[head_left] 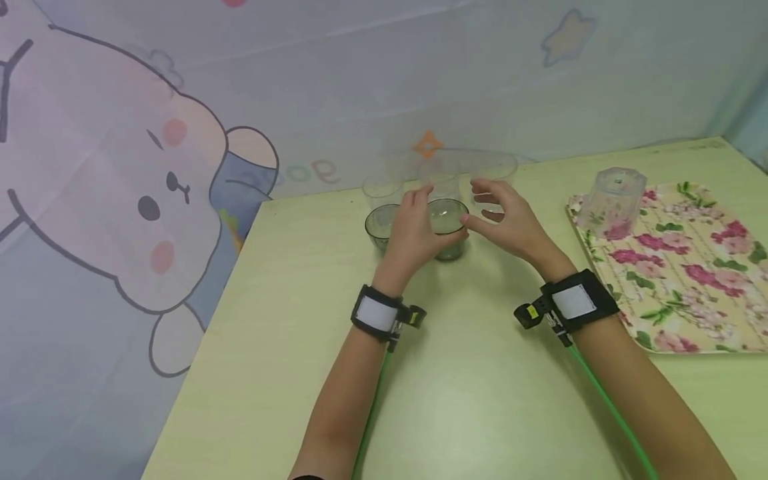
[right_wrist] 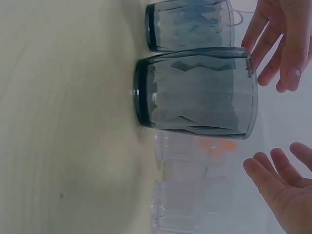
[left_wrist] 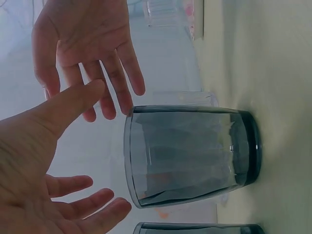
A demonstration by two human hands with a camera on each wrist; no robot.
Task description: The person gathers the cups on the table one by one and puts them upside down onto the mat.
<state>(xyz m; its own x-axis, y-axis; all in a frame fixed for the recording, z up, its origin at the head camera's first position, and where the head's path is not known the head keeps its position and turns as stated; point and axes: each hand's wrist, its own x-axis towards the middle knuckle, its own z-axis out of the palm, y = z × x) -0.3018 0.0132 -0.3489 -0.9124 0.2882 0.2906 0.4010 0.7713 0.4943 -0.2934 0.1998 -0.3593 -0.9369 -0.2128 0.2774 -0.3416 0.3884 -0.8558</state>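
Observation:
Two grey-tinted drinking glasses stand upright side by side: the right one [head_left: 451, 252] between my hands, the left one [head_left: 378, 230] partly hidden behind my left hand. My left hand [head_left: 413, 233] hovers at the right glass's rim, fingers spread and relaxed, gripping nothing. In the left wrist view its fingertips [left_wrist: 117, 209] sit just beyond that rim. Off the right side of the same glass, my right hand [head_left: 507, 220] is held with loosely bent, separated fingers and nothing in them. The right wrist view shows the right hand [right_wrist: 285, 187] apart from the grey glass [right_wrist: 197, 92].
Clear glasses [head_left: 384, 190] stand behind the grey ones, near the table's back edge. At right lies a floral tray [head_left: 678, 287] with an upside-down clear glass [head_left: 612, 200] on its far left corner. A printed cloth [head_left: 336, 80] hangs behind the table.

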